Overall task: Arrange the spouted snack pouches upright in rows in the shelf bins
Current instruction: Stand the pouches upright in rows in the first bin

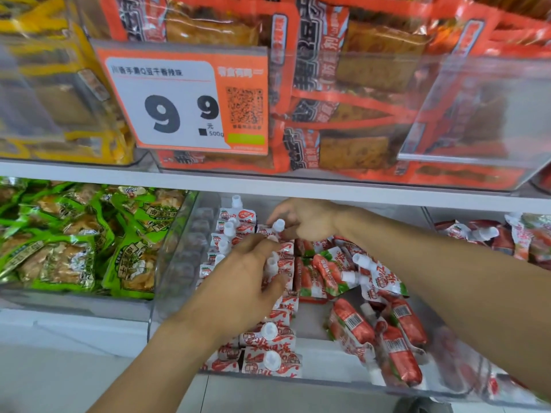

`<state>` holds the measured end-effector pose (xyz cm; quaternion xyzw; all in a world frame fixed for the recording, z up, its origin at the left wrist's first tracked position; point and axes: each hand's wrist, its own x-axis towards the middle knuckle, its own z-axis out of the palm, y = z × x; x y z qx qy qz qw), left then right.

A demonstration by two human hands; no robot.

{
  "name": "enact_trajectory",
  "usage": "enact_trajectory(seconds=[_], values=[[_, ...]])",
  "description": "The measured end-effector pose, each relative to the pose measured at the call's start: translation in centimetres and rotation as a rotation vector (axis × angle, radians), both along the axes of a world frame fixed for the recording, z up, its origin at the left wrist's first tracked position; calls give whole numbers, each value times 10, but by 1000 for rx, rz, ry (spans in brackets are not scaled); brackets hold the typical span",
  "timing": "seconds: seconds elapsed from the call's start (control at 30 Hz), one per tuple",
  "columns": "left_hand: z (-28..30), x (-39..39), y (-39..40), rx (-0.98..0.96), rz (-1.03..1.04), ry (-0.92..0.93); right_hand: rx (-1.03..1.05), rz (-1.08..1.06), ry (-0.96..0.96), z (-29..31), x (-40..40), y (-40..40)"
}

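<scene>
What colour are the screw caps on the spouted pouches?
White, clearest in the head view on the upright pouches' caps.

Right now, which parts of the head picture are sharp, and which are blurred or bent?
Head view: the price tag reads sharp; the yellow packs at upper left smear; glare whitens the clear bin front at upper right; the shelf edge tilts from wide-angle distortion; both hands look soft.

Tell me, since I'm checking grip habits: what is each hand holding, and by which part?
The right hand pinches a pouch near its white cap. The left hand rests on the upright row; no clear grip shows.
</scene>
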<state>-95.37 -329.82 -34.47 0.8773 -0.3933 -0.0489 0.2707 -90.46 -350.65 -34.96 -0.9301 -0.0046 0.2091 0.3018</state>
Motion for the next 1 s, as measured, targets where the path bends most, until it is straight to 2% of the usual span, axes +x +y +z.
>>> enact_trajectory(seconds=[0.27,0.37,0.43,0.5,0.57,0.67,0.8,0.9,1.0], values=[[-1,8,-9,11,-5,9,-36,88,107,15,-6,-7],[-2,17,-16,109,-47,89,4,123,43,13,-11,-23],[-4,21,-17,162,-60,76,-85,164,-102,13,-14,-32],[-5,19,-17,170,-35,60,-127,84,-184,9,-21,-41],[-5,14,-15,163,-21,33,-356,136,-199,9,-31,-54],[-4,12,-14,157,-18,36,-460,25,-91,6,-35,-55],[-4,13,-16,178,-13,73,-581,-61,-59,4,-36,-43],[-4,14,-16,197,-17,82,-533,-143,-83,3,-38,-40],[-3,15,-16,195,-23,90,-300,-327,-100,11,-46,-39]])
